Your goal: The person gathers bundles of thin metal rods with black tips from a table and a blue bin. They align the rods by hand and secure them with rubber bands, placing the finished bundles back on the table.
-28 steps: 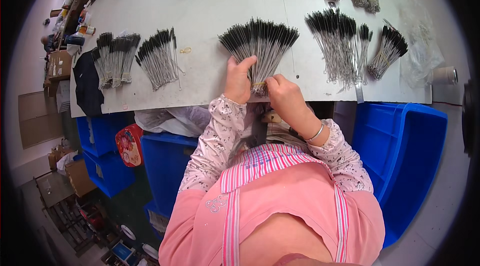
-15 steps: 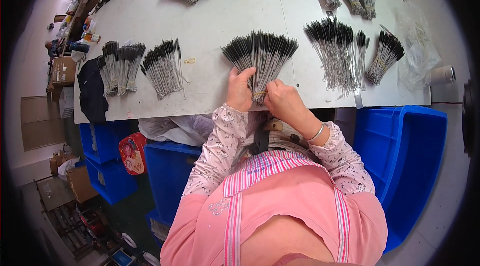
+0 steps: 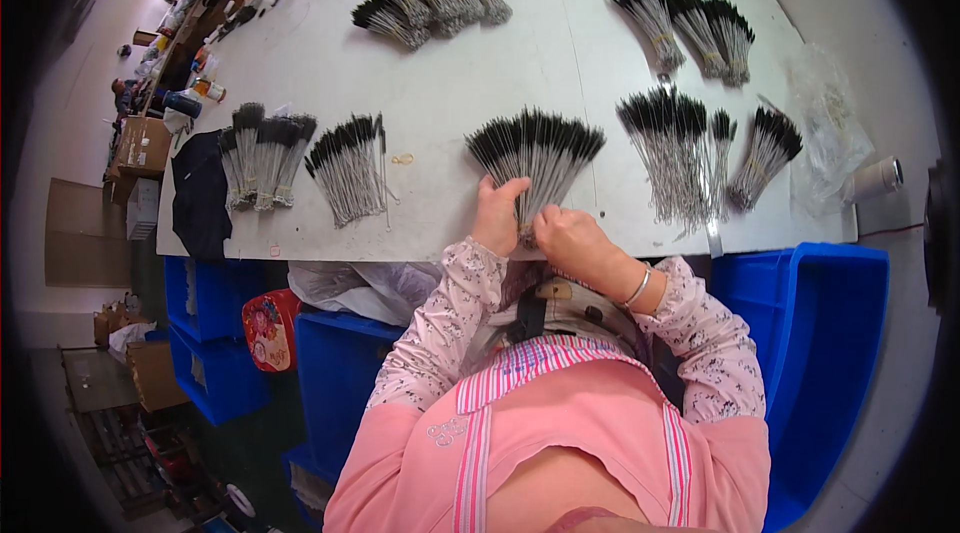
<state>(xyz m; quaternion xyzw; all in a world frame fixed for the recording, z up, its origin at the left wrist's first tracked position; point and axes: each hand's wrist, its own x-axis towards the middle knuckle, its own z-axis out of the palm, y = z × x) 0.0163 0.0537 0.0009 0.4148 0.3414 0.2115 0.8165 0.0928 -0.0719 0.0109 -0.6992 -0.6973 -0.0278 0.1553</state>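
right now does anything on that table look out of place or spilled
Nothing looks spilled. One black-tipped brush lies slightly apart from the brush pile at left, and some yellow banding lies loose beside it, around no bundle; both look like strays.

Over a pink top [image 3: 600,408] lies an apron [image 3: 540,358] striped pink and white. Outside the apron's left strap [image 3: 472,473] sits a silvery emblem [image 3: 447,431]; either side of the apron, pale flowered sleeves [image 3: 440,323] with gathered cuffs [image 3: 472,257]; to its right, a silvery bracelet [image 3: 640,286].
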